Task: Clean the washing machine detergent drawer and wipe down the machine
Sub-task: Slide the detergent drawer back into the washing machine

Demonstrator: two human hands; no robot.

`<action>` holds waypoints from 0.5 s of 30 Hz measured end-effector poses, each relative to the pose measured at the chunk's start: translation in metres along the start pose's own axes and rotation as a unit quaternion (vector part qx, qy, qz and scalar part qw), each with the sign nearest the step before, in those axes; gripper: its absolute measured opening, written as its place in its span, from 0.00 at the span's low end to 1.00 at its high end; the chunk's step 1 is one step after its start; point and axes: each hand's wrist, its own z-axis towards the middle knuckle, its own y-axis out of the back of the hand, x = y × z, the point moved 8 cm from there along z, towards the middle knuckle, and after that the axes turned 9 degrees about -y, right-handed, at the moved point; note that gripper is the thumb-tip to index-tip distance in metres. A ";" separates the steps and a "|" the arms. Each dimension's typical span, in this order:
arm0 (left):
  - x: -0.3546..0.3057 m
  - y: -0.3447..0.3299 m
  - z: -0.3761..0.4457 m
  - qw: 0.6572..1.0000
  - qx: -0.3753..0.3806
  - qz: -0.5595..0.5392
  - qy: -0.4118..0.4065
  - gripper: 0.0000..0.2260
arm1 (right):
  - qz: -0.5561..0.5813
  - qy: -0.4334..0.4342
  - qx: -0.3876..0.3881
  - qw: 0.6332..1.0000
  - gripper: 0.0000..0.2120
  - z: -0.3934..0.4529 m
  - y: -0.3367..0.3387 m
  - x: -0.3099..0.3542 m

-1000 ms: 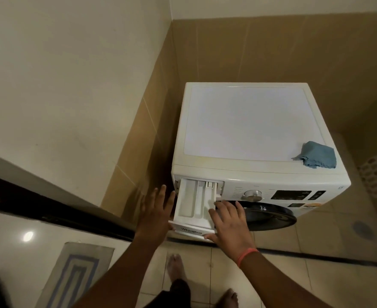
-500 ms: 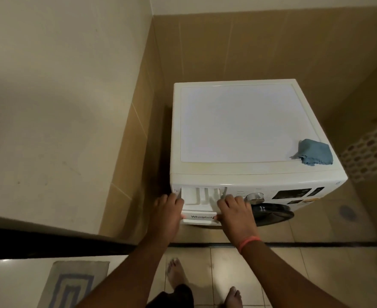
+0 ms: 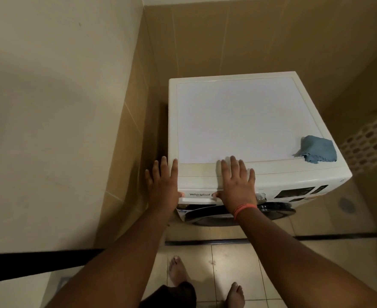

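Observation:
A white front-loading washing machine [image 3: 238, 121] stands in a tiled corner. Its detergent drawer [image 3: 199, 195] sits flush in the front panel at the upper left, brand lettering showing. My left hand [image 3: 162, 185] lies with straight fingers over the machine's front left corner, thumb against the drawer's left end. My right hand [image 3: 237, 183] lies flat on the top's front edge, fingers spread, thumb touching the drawer's right end. A crumpled blue cloth [image 3: 317, 149] rests on the top at the right, apart from both hands.
Tiled walls close in on the left and behind the machine. A control knob [image 3: 260, 196], a dark display [image 3: 294, 193] and the dark round door [image 3: 238, 213] are on the front. My bare feet [image 3: 178, 272] stand on beige floor tiles. A floor drain [image 3: 346, 205] lies to the right.
The drawer was pulled out one second ago and has been pushed fully in. Both hands moved forward with it and now lie flat on the machine's front edge.

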 end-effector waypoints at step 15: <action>0.004 -0.008 -0.018 0.986 -0.078 -0.133 0.063 0.41 | 0.133 0.000 -0.087 0.987 0.34 -0.030 0.007 0.010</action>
